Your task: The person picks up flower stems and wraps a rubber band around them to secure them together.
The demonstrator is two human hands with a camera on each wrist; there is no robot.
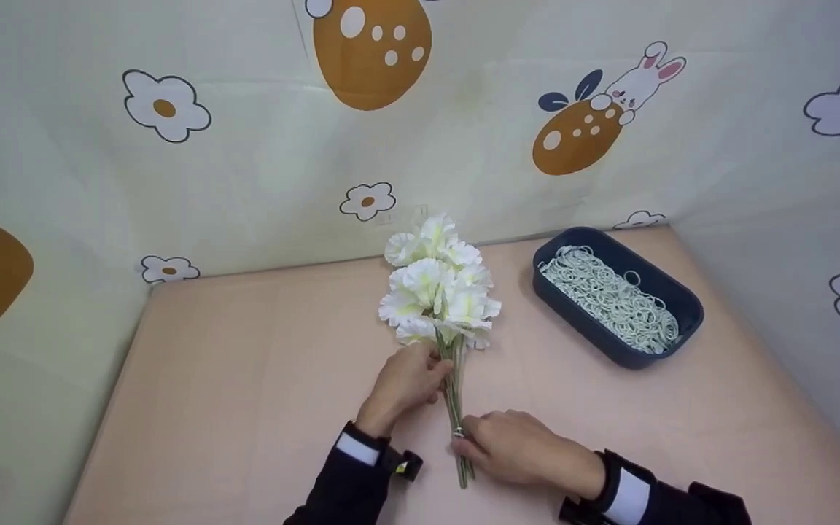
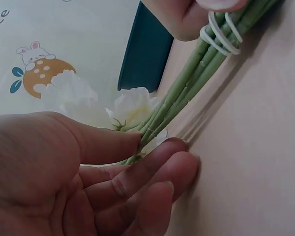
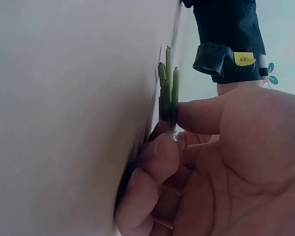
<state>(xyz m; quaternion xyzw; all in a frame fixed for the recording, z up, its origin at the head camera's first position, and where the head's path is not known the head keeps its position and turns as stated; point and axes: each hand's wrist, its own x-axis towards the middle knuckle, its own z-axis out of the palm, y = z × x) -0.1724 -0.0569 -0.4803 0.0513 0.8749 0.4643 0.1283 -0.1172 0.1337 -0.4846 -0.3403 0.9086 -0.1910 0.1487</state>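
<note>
A bunch of white artificial flowers (image 1: 440, 292) with green stems (image 2: 189, 81) lies over the table, blossoms toward the back wall. My left hand (image 1: 407, 380) pinches the stems just under the blossoms between thumb and fingers. Lower down, my right hand (image 1: 516, 446) grips the same stems near their cut ends, thumb against fingers. A pale rubber band (image 2: 217, 45) is looped around the stems right at the right fingertips, with more than one turn showing in the left wrist view. Several stem ends (image 3: 169, 73) stick out past the right thumb in the right wrist view.
A dark blue box (image 1: 586, 329) holding a heap of pale rubber bands (image 1: 609, 299) stands at the back right of the table (image 1: 245, 379). A printed cloth wall (image 1: 259, 175) rises behind and along both sides of the table.
</note>
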